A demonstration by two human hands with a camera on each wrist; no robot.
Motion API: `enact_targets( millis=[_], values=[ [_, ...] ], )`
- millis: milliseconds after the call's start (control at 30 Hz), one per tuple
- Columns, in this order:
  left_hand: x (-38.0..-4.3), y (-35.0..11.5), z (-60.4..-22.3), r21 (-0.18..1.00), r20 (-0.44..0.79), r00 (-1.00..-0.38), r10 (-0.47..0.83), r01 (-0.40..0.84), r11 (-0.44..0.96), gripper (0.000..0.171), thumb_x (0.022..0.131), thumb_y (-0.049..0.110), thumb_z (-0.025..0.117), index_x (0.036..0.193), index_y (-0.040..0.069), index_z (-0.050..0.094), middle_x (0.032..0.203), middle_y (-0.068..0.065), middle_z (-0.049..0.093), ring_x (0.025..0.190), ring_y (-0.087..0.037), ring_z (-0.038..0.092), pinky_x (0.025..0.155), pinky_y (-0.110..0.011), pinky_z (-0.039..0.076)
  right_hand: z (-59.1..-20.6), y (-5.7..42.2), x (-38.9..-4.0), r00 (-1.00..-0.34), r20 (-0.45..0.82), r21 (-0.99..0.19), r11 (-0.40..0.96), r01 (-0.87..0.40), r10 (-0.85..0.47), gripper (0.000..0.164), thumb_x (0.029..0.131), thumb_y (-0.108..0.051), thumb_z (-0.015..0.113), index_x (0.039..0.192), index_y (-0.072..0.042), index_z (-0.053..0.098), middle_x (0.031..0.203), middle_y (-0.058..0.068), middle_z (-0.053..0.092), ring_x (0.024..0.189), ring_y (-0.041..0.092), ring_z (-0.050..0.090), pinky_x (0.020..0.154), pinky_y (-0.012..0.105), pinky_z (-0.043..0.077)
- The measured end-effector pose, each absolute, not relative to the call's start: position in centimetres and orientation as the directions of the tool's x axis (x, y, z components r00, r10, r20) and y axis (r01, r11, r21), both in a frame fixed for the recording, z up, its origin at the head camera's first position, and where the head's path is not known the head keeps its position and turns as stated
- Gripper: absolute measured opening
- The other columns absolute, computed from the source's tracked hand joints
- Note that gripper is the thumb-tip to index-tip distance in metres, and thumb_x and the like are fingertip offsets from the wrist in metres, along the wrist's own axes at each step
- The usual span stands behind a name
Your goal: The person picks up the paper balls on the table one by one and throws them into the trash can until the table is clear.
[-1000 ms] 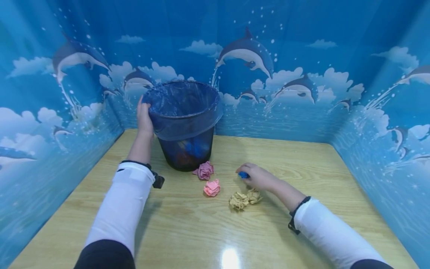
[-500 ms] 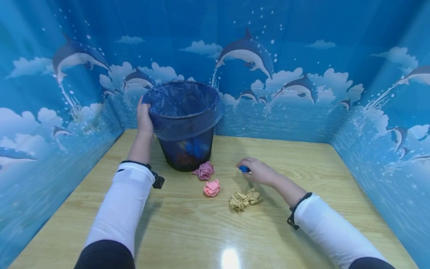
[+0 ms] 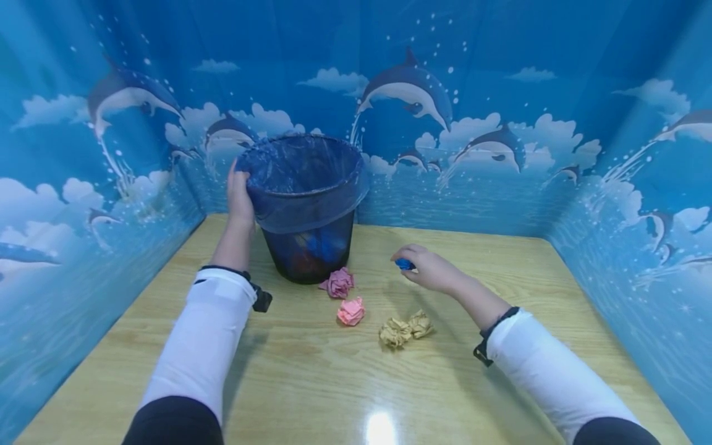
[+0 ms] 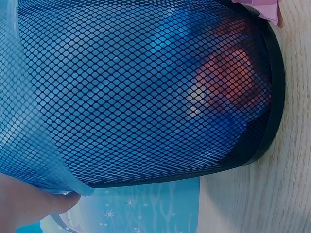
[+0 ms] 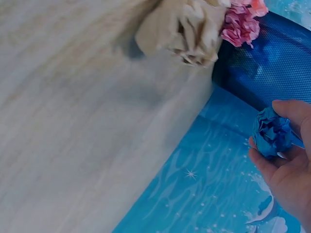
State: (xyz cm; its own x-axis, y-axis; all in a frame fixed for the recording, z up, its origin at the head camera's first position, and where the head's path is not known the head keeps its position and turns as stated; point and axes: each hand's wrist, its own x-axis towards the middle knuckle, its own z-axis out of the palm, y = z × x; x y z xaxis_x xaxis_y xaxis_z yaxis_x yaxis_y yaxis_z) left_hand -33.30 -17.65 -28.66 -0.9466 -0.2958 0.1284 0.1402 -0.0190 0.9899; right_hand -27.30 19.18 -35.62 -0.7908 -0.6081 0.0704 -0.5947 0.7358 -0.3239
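A black mesh trash can (image 3: 311, 247), lined with a blue plastic bag (image 3: 311, 210), stands upright at the back left. Crumpled red and blue shapes show through its mesh (image 4: 121, 97). My left hand (image 3: 240, 198) holds the can's left side just under the rim; part of that hand is hidden behind it. Above the table, my right hand (image 3: 432, 269) pinches a crumpled blue paper ball (image 5: 271, 132) between thumb and fingers. A purple paper ball (image 3: 339, 283) lies beside the can's base, with a pink paper ball (image 3: 351, 311) nearer me.
Two tan paper balls (image 3: 396, 332) lie close together on the wooden table (image 3: 311, 371), nearer me than the right hand. A blue curtain (image 3: 500, 93) printed with dolphins surrounds the table's back and sides.
My right hand has lifted the blue paper ball off the table and moved it up and slightly away from me. The left hand and trash can stay still.
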Motion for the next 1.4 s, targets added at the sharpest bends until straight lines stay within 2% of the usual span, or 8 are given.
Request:
enact_targets(
  millis=[433,567,800,1033,1400],
  values=[
    [-33.6,-17.9,-28.5,0.990,0.113,-0.943,-0.314,0.135,-0.049,0.062,0.097,0.034,0.029,0.156,0.031,0.013,0.164,0.008,0.004,0.150,-0.013,0.003,0.121,-0.035,0.007,-32.4,18.7,-28.6,-0.819,0.090,-0.298,0.770,-0.565,-0.566,0.036,0.094,-0.011,0.061,0.130,-0.006,0.058,0.133,0.020,0.054,0.116,0.034,0.057,0.091,0.046,0.051],
    [-33.6,-18.0,-28.4,0.990,0.109,-0.943,-0.315,0.133,-0.055,0.062,0.096,0.034,0.029,0.156,0.032,0.013,0.164,0.008,0.003,0.150,-0.013,0.003,0.120,-0.035,0.007,-31.6,18.5,-29.3,-0.814,0.118,-0.288,0.765,-0.576,-0.569,0.035,0.094,-0.010,0.061,0.128,-0.004,0.060,0.130,0.020,0.055,0.114,0.033,0.058,0.090,0.044,0.051],
    [-33.7,-17.8,-28.4,0.990,0.098,-0.944,-0.316,0.124,-0.064,0.062,0.096,0.033,0.029,0.156,0.032,0.013,0.164,0.007,0.003,0.150,-0.013,0.002,0.120,-0.035,0.007,-30.2,18.2,-29.8,-0.814,0.135,-0.285,0.764,-0.579,-0.565,0.035,0.094,-0.010,0.060,0.128,-0.004,0.059,0.133,0.020,0.054,0.121,0.036,0.054,0.095,0.046,0.049],
    [-33.6,-17.7,-28.5,0.988,0.129,-0.945,-0.301,0.148,-0.040,0.062,0.097,0.036,0.028,0.157,0.030,0.012,0.163,0.008,0.005,0.150,-0.013,0.005,0.121,-0.035,0.008,-28.3,17.5,-30.4,-0.827,0.135,-0.307,0.770,-0.559,-0.546,0.035,0.095,-0.012,0.060,0.130,-0.008,0.058,0.136,0.017,0.052,0.124,0.033,0.051,0.098,0.046,0.046],
    [-33.7,-18.0,-28.5,0.989,0.112,-0.946,-0.305,0.135,-0.055,0.062,0.097,0.034,0.029,0.156,0.031,0.012,0.163,0.008,0.004,0.150,-0.012,0.004,0.121,-0.034,0.008,-25.6,15.9,-30.8,-0.819,0.172,-0.323,0.754,-0.572,-0.548,0.038,0.095,-0.010,0.059,0.133,-0.008,0.056,0.140,0.017,0.048,0.128,0.033,0.048,0.100,0.047,0.045]
  ],
)
